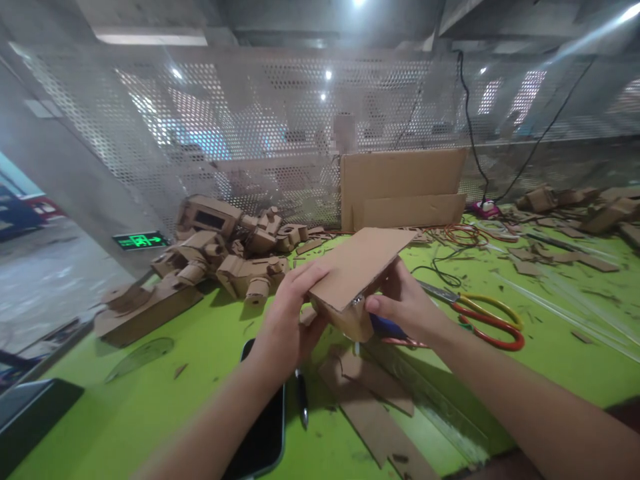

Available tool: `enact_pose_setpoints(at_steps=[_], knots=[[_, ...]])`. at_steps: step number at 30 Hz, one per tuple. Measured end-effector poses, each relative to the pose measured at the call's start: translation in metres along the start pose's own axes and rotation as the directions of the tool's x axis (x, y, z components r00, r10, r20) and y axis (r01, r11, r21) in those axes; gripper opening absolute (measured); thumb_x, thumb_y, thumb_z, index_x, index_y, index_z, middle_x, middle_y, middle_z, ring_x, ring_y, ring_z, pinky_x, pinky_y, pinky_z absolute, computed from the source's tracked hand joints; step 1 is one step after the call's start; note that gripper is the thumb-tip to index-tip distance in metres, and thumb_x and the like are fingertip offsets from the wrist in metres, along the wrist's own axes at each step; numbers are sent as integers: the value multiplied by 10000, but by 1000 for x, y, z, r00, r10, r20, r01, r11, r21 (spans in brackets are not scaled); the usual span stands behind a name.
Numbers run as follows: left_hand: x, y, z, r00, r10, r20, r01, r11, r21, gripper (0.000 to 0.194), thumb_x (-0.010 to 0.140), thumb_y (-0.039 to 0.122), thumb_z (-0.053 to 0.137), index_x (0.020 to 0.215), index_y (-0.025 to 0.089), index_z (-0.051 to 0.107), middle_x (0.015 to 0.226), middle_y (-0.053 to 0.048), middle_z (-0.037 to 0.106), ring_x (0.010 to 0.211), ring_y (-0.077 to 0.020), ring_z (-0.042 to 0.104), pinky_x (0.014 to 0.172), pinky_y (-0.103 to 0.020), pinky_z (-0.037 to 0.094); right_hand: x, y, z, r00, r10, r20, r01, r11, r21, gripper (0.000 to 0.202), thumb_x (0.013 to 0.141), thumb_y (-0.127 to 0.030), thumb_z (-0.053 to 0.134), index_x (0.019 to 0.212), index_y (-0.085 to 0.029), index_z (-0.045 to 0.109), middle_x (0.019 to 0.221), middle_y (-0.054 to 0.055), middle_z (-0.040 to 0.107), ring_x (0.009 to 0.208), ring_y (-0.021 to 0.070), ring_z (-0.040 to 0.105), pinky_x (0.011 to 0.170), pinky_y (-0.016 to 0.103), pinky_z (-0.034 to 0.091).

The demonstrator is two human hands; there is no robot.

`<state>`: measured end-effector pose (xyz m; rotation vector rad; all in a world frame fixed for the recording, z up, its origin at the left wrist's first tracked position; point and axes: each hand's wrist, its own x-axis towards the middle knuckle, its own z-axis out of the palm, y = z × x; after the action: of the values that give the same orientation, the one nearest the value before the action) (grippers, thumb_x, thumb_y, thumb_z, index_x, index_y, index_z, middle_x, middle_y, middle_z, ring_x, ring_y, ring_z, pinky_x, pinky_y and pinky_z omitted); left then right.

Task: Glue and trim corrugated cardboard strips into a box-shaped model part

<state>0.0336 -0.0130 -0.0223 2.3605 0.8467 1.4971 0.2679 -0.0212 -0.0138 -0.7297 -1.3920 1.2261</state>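
Cardboard panel: the flat brown panel (pixel 363 263) is held up between the two hands, above the surface (pixel 200 400). Its long side slants from close by the left hand to farther out, toward the right.
Left hand: the left hand (pixel 293 307) is closed on the panel's left edge, by its near end.
Right hand: the right hand (pixel 405 293) is closed on the other side, with the thumb low, by the box part.
Nearer hand: both touch the piece, so neither is nearer.
Box part: a chunky box part (pixel 350 323) is under the panel, between the hands. It is tan, with bent sides and a bit of shine.
Panel feel: thin, flat and stiff, smooth on top, with a rough cut edge.
Right of the right hand: scissors (pixel 456 300) with shiny metal blades and red and yellow loops.
Under the right hand: something blue (pixel 387 328), mostly hidden; I cannot tell what it is.
Below the hands: flat cardboard strips (pixel 367 413), and a slim black pen (pixel 302 397) beside a smooth dark phone (pixel 265 427).
Past the left hand: a heap of chunky cardboard models (pixel 195 260), with boxy and round parts.
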Motion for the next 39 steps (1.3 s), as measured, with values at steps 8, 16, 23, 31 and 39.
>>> enact_pose_setpoints(at_steps=[8, 16, 23, 31, 39], knots=[[-4, 14, 2, 991, -103, 83, 112, 988, -111, 1090, 600, 319, 1022, 1513, 288, 427, 1501, -175, 487, 1375, -424, 536, 1152, -591, 468, 1, 4, -1, 999, -11, -52, 4, 992, -124, 835, 748, -559, 924, 1425, -305, 506, 1412, 113, 667, 1328, 334, 623, 1124, 546, 546], [19, 22, 0, 699, -698, 156, 507, 330, -796, 497, 879, 550, 768, 1215, 217, 618, 1229, -111, 717, 1138, -304, 699, 879, -411, 649, 1, -7, 2, 983, -162, -91, 106, 890, -443, 695, 1023, -573, 599, 1635, -330, 376, 1638, 134, 463, 1242, 338, 651, 961, 548, 622], [30, 20, -9, 536, -774, 339, 536, 2, -844, 564, 869, 703, 676, 1215, 260, 720, 1266, -104, 766, 1119, -342, 738, 677, -378, 674, 14, 0, -18, 968, -181, -174, 91, 898, -431, 670, 1010, -599, 606, 1613, -385, 407, 1683, 78, 398, 1229, 324, 635, 848, 484, 654], [24, 23, -8, 644, -642, 417, 599, 84, -796, 724, 888, 831, 557, 1219, 222, 767, 1168, -119, 796, 963, -315, 760, 623, -344, 621, 22, -2, -17, 980, -53, -194, 28, 991, -130, 701, 904, -645, 724, 1500, -375, 474, 1439, 66, 555, 1061, 228, 653, 768, 379, 680], [14, 14, -4, 766, -561, 315, 526, 265, -808, 497, 861, 506, 838, 1238, 203, 723, 1107, -91, 809, 894, -234, 779, 819, -386, 663, 22, -7, -12, 955, 91, -284, -85, 996, 33, 695, 854, -669, 751, 1409, -333, 500, 1028, 4, 569, 715, 138, 600, 601, 293, 631]])
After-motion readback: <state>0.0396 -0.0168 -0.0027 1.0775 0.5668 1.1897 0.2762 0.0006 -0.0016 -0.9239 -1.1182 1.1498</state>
